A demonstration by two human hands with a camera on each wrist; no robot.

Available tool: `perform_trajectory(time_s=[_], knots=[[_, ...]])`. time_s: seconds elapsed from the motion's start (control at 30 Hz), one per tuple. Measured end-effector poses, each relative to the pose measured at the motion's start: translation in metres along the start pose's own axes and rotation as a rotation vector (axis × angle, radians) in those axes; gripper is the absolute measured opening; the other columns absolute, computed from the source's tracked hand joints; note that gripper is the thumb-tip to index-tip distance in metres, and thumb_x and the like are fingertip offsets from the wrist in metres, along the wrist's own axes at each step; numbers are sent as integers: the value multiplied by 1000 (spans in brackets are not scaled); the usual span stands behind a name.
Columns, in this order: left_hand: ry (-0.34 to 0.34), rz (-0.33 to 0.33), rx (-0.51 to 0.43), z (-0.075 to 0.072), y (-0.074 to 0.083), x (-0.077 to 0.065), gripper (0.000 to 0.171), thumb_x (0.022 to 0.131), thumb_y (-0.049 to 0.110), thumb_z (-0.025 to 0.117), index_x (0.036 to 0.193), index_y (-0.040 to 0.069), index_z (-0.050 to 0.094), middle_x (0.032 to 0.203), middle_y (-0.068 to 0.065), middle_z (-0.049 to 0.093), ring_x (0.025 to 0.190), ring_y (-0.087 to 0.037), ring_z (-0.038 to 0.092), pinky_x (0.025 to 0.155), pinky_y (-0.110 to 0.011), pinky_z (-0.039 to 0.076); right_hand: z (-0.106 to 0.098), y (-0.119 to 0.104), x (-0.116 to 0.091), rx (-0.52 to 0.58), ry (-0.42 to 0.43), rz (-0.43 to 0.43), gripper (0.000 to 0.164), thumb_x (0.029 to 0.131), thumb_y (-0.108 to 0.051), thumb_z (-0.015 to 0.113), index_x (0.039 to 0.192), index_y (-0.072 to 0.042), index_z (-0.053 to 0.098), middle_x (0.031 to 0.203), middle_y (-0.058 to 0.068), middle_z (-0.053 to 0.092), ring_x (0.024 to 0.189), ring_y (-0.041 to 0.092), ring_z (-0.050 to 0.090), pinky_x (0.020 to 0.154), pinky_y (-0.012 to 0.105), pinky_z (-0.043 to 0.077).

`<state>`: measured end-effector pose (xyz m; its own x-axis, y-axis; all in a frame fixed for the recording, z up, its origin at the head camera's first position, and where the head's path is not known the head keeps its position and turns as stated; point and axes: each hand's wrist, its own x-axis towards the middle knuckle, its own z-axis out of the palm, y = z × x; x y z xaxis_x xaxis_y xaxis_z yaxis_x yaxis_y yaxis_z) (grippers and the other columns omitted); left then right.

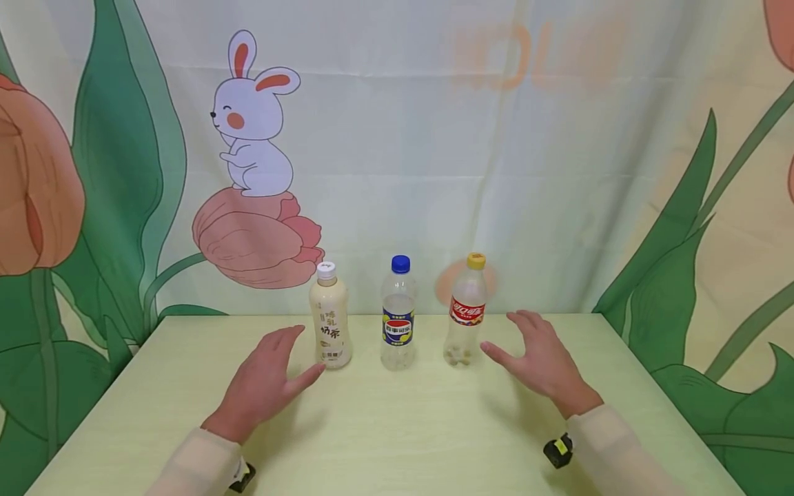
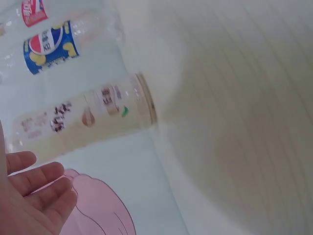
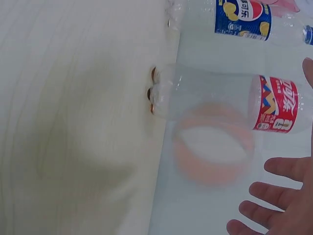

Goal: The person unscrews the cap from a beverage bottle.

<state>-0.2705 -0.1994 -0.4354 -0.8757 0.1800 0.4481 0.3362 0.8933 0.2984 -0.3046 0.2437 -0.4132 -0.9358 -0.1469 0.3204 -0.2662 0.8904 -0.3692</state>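
Observation:
Three plastic bottles stand upright in a row on the table. At the left is a cream-coloured milk tea bottle (image 1: pixel 331 320) with a white cap. In the middle stands a clear bottle with a blue Pepsi label (image 1: pixel 398 325) and blue cap. The right one is a clear bottle with a red Coca-Cola label (image 1: pixel 468 311) and yellow cap. My left hand (image 1: pixel 263 379) is held just left of the milk tea bottle, fingers spread, gripping nothing. Just right of the Coca-Cola bottle, my right hand (image 1: pixel 542 358) likewise has its fingers apart and holds nothing.
The pale table (image 1: pixel 397 441) ends at a fabric backdrop (image 1: pixel 397 138) printed with a rabbit and tulips, right behind the bottles. Both sleeves come in from the front edge, each with a small black device (image 1: pixel 558 451) at the wrist.

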Motion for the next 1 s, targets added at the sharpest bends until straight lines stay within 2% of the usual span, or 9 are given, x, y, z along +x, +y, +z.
perform_trajectory(time_s=[0.2,0.33,0.5,0.8,0.9,1.0], knots=[[32,10,-68,1,14,0,76,86,62,53,136,5,42,132,-13,51,123,-30,48,99,-50,44,2,-12,-5,88,31,-2,86,76,-76,51,132,-11,49,134,7,48,125,29,44,100,53,40],[25,-15,-122,1,19,0,74,87,64,49,135,7,44,130,-11,53,122,-28,50,100,-49,43,3,-22,-8,161,64,-16,76,78,-70,55,126,-11,54,125,6,57,113,27,55,94,47,47],[13,-57,-200,4,25,3,72,87,65,46,133,10,47,131,-8,55,120,-28,53,99,-49,45,7,-33,-11,228,94,-41,64,80,-64,58,119,-13,59,117,4,63,105,25,60,89,43,50],[22,-88,-341,5,42,6,65,85,59,57,130,13,53,127,-6,59,115,-27,59,95,-49,48,20,-47,-7,356,230,-183,37,82,-47,68,107,-20,67,100,-6,68,93,15,65,83,36,54],[16,-95,-374,8,46,7,62,84,57,59,129,15,54,127,-4,60,113,-25,60,95,-47,49,22,-53,-6,399,237,-218,33,84,-44,68,107,-20,67,101,-6,68,92,12,65,83,35,54],[9,-102,-400,10,49,8,60,83,55,63,128,16,54,127,-3,60,113,-24,61,94,-45,50,21,-60,-5,458,213,-217,34,84,-44,67,109,-21,67,104,-6,68,94,11,65,85,35,54]])
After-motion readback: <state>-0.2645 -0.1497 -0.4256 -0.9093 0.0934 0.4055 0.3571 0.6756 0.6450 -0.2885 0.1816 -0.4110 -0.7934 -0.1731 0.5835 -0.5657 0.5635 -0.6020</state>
